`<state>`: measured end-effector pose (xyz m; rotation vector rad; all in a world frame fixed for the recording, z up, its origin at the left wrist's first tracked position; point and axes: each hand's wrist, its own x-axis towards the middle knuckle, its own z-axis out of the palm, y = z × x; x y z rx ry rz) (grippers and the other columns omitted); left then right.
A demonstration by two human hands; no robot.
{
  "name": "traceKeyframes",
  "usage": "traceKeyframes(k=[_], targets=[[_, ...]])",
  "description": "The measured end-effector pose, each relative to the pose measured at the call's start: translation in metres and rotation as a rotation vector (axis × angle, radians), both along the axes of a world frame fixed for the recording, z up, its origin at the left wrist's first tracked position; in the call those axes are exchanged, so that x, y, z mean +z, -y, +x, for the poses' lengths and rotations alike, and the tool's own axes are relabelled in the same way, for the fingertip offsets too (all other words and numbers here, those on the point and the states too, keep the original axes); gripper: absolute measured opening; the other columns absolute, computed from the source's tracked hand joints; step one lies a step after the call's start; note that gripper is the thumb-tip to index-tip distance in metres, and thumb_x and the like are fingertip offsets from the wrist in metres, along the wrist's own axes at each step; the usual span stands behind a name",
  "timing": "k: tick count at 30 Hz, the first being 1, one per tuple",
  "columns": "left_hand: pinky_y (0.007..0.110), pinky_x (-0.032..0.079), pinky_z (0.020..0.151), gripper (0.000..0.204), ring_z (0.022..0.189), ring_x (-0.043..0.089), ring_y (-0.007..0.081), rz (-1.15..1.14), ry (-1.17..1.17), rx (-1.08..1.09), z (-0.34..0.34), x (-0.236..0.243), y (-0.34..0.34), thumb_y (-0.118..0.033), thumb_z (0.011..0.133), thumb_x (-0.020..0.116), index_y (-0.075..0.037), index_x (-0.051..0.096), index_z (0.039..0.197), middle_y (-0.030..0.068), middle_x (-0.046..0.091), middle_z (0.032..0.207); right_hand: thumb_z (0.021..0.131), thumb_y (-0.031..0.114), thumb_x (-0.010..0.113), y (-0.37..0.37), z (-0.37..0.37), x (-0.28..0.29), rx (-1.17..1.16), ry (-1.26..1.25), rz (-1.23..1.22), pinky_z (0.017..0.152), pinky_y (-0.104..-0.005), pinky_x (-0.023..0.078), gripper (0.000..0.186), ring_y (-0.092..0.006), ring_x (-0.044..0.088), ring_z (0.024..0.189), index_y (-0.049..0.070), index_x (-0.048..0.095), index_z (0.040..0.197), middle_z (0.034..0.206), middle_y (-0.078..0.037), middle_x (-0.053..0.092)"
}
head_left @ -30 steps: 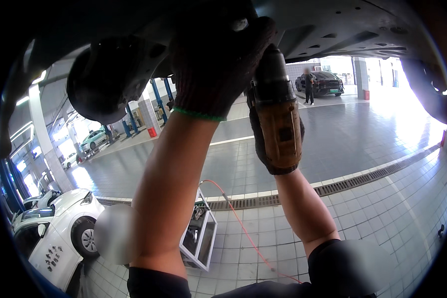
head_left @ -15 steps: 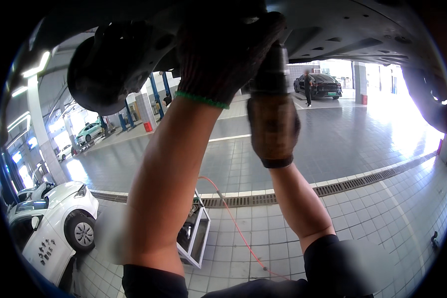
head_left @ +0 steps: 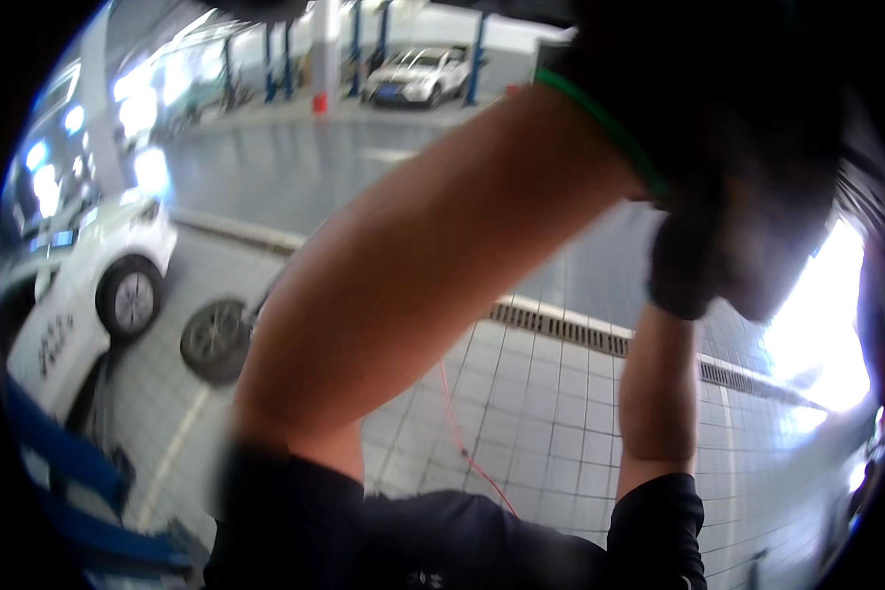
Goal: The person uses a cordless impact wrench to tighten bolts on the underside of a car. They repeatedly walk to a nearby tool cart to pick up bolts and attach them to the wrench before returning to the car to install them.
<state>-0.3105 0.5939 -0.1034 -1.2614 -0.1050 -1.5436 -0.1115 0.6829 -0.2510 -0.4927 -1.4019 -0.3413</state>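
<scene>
Both my arms reach up to the upper right, under a dark overhead mass. My left hand wears a dark knitted glove with a green cuff; its fingers are lost in the shadow. Below and right of it, my right hand, also gloved, is closed around a dark handheld tool. That tool is blurred, its bulky greyish end hanging beside the right wrist, and its upper end is hidden in the dark. What the tool touches cannot be made out.
A white car stands at the left, with a loose-looking wheel near it. Blue lift arms lie at lower left. A thin red hose crosses the tiles. Beyond the drain grate are lift posts and another white car.
My view has swung left and the underbody mostly leaves the picture. Both hands now appear farther right, the right one lower relative to the left; the tool stays in the right hand.
</scene>
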Motion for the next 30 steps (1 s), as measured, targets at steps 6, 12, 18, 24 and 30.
traceKeyframes(k=[6, 12, 18, 24, 30], targets=[[0.044, 0.055, 0.091, 0.057, 0.101, 0.071, 0.0338, -1.304, -0.219, -0.437, -0.037, -0.276, -0.064, -0.044, 0.086, 0.076, -0.005, 0.068, 0.127, 0.016, 0.074, 0.103, 0.103, 0.034, 0.066, 0.029, 0.067, -0.148, -0.265, -0.173, -0.255, 0.104, -0.037, 0.053, 0.061, -0.0237, 0.059, 0.127, 0.004, 0.042, 0.15, 0.135, -0.013, 0.06], [0.045, 0.045, 0.111, 0.067, 0.129, 0.06, 0.0367, -2.544, 0.129, 0.109, -0.23, -0.698, -0.096, -0.057, 0.089, 0.065, -0.013, 0.063, 0.139, 0.0205, 0.066, 0.134, 0.1, 0.027, 0.07, 0.027, 0.009, -0.364, -0.051, -0.322, -1.073, 0.101, -0.0376, 0.048, 0.05, -0.022, 0.056, 0.118, 0.005, 0.049, 0.139, 0.129, -0.012, 0.056], [0.049, 0.052, 0.098, 0.049, 0.114, 0.067, 0.0376, -2.738, 0.651, 0.477, -0.432, -0.784, -0.158, -0.043, 0.091, 0.061, -0.011, 0.067, 0.128, 0.0182, 0.072, 0.12, 0.085, 0.009, 0.077, 0.014, -0.044, -0.546, -0.065, -0.433, -1.675, 0.072, -0.0341, 0.054, 0.028, -0.0151, 0.062, 0.081, 0.005, 0.064, 0.11, 0.09, -0.002, 0.063], [0.051, 0.053, 0.097, 0.04, 0.115, 0.067, 0.0359, -2.432, 0.638, 0.816, -0.627, -0.816, -0.421, -0.037, 0.097, 0.058, -0.016, 0.066, 0.13, 0.0155, 0.072, 0.121, 0.081, 0.014, 0.081, -0.049, -0.157, -0.609, -0.447, -0.28, -2.175, 0.069, -0.0365, 0.055, 0.032, -0.0164, 0.064, 0.076, 0.004, 0.067, 0.107, 0.088, -0.004, 0.066], [0.049, 0.047, 0.102, 0.026, 0.122, 0.058, 0.0311, -2.003, -0.011, 1.146, -0.733, -0.781, -0.669, -0.027, 0.096, 0.06, -0.021, 0.073, 0.118, 0.0072, 0.056, 0.142, 0.081, 0.028, 0.085, -0.117, -0.248, -0.611, -0.459, 0.002, -2.379, 0.073, -0.0406, 0.057, 0.04, -0.0241, 0.071, 0.083, 0.004, 0.07, 0.11, 0.094, -0.011, 0.074]])
